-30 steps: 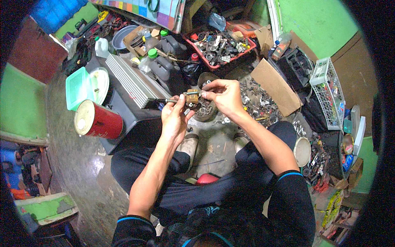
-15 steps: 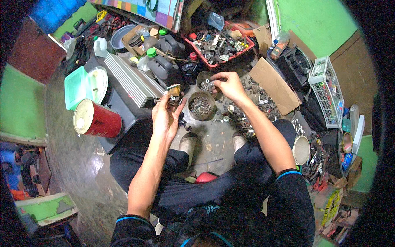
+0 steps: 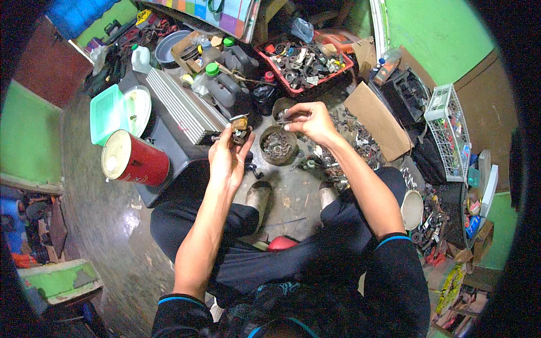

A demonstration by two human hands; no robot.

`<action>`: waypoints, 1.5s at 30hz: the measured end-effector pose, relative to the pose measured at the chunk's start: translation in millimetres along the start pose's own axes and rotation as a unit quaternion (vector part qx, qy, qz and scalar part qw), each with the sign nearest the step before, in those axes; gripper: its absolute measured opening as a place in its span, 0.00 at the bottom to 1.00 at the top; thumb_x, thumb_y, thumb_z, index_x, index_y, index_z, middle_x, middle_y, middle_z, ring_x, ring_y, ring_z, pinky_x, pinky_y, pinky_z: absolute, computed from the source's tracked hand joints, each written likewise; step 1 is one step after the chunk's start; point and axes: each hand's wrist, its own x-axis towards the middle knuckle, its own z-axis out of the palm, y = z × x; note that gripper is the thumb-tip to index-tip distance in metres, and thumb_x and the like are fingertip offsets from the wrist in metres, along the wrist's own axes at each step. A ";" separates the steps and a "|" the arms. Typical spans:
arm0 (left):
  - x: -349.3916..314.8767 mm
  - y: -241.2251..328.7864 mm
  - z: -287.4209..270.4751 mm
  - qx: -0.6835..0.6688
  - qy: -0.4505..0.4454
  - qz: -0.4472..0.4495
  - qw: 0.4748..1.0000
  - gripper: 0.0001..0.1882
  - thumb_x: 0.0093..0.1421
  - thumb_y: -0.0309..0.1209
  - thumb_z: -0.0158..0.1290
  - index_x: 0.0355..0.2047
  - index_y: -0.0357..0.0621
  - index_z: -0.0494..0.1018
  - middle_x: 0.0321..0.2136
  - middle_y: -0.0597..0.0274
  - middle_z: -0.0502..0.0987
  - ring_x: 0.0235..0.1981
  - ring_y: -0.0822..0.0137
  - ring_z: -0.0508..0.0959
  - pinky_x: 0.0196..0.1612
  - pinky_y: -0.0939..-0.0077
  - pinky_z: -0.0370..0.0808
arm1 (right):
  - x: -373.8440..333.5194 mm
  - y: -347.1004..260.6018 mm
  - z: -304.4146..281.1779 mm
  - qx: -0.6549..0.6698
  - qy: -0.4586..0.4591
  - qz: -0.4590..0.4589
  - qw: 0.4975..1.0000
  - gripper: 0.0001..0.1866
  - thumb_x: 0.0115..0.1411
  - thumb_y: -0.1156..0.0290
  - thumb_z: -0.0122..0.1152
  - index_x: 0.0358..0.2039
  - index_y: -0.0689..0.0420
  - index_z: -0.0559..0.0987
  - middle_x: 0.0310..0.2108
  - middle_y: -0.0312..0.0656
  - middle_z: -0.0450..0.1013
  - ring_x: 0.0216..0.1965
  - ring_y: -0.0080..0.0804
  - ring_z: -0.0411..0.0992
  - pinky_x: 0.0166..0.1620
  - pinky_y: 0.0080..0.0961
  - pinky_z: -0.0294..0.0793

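Clock positions are read about the nearer round tub (image 3: 280,161), in which small metal pieces are heaped. The two hands are held apart from each other. The left hand (image 3: 226,160), between eight and nine o'clock, is closed on a brown-and-metal part (image 3: 240,125); the part is raised at ten o'clock, gripped by thumb and fingers. The right hand (image 3: 311,123) is seen at two o'clock, a small metal piece (image 3: 284,117) being pinched between thumb and fingers; its exact kind cannot be told. The fingertips are placed over a second round tub (image 3: 280,105), located at twelve o'clock just beside the first. Loose hardware (image 3: 352,138) is strewn on the floor at three o'clock, bordered by a cardboard sheet (image 3: 378,121). Between twelve and one, a red tray (image 3: 324,79) is filled with mixed parts. Dark jugs (image 3: 225,93) are grouped between ten and eleven; a ridged grey panel (image 3: 183,110) is laid near ten, and a red can (image 3: 138,160) at nine.
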 end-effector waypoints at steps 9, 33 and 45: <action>0.5 -3.5 1.0 0.003 0.004 -0.009 1.000 0.09 0.64 0.30 0.50 0.38 0.35 0.70 0.37 0.54 0.76 0.39 0.63 0.78 0.49 0.59 0.79 | 5.9 9.6 -4.7 -0.010 0.050 -0.078 0.996 0.12 0.38 0.89 0.65 0.26 0.61 0.81 0.27 0.35 0.77 0.28 0.20 0.73 0.34 0.18 0.74; -1.2 -4.3 0.6 0.014 -0.003 -0.014 1.000 0.08 0.64 0.31 0.50 0.38 0.38 0.70 0.36 0.57 0.77 0.38 0.65 0.78 0.50 0.56 0.77 | 29.0 22.7 -16.6 -0.352 0.109 -0.126 0.921 0.09 0.36 0.79 0.62 0.23 0.56 0.83 0.26 0.48 0.78 0.31 0.39 0.78 0.38 0.34 0.77; -9.6 -4.6 13.0 0.049 -0.058 -0.024 0.997 0.09 0.63 0.36 0.53 0.37 0.46 0.69 0.36 0.62 0.78 0.40 0.70 0.77 0.46 0.66 0.75 | 8.1 -10.7 -20.4 -0.117 0.104 -0.141 0.978 0.06 0.46 0.77 0.65 0.28 0.61 0.81 0.33 0.41 0.79 0.34 0.25 0.76 0.42 0.23 0.75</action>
